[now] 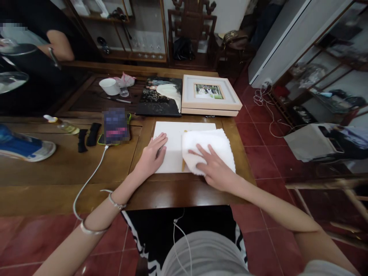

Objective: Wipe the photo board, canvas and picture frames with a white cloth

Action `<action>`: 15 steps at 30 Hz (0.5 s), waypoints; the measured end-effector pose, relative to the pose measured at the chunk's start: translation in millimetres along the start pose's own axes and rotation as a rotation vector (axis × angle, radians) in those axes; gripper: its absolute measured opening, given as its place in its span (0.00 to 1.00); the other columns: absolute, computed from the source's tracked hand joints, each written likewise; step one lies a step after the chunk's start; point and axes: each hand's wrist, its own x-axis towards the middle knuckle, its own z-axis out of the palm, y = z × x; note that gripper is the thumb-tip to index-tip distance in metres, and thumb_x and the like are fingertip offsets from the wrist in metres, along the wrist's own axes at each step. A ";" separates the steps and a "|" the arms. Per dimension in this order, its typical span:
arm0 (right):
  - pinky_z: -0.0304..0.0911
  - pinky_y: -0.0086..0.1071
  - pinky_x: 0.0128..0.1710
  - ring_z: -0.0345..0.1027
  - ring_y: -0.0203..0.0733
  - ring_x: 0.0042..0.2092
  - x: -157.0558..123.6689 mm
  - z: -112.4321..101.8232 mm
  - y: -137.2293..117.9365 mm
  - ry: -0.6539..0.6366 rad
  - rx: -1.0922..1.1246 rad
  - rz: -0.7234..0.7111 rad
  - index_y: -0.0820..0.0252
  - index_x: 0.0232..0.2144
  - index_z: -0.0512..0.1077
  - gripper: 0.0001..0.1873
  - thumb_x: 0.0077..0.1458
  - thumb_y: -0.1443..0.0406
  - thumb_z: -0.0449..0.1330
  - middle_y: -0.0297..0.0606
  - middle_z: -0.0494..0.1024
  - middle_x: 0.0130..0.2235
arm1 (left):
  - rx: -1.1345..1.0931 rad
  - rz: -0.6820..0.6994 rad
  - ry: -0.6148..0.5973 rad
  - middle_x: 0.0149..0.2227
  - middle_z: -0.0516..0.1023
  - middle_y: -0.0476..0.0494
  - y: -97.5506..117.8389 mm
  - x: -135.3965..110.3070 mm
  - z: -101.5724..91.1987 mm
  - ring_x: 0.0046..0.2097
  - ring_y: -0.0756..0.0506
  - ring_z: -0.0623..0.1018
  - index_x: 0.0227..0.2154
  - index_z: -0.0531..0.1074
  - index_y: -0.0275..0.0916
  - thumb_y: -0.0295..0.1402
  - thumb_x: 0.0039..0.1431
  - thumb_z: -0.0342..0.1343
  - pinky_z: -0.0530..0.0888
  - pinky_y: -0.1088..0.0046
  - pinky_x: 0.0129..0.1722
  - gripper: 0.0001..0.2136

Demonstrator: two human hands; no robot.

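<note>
A flat white panel lies on the wooden table in front of me. My left hand rests at its left edge with the fingers stretched out, holding nothing. Over the panel's right part is spread a fluffy white cloth. My right hand lies on this cloth, pressing it with fingers spread and not wrapped round it. A narrow yellowish strip shows beside the cloth's left edge; the rest of it is hidden underneath.
Behind the panel are a photo print and stacked framed pictures. To the left are a phone with a blurred screen, its white cable, black strips, a small bottle and a white cup. Another person's arm is across the table.
</note>
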 end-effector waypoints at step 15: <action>0.41 0.70 0.62 0.40 0.67 0.69 28.9 4.7 -19.1 -0.065 -0.068 -0.073 0.60 0.46 0.73 0.24 0.46 0.79 0.54 0.50 0.59 0.67 | -0.019 -0.015 -0.003 0.59 0.71 0.36 -1.0 -0.7 -0.9 0.63 0.40 0.67 0.54 0.72 0.36 0.35 0.66 0.46 0.61 0.51 0.65 0.18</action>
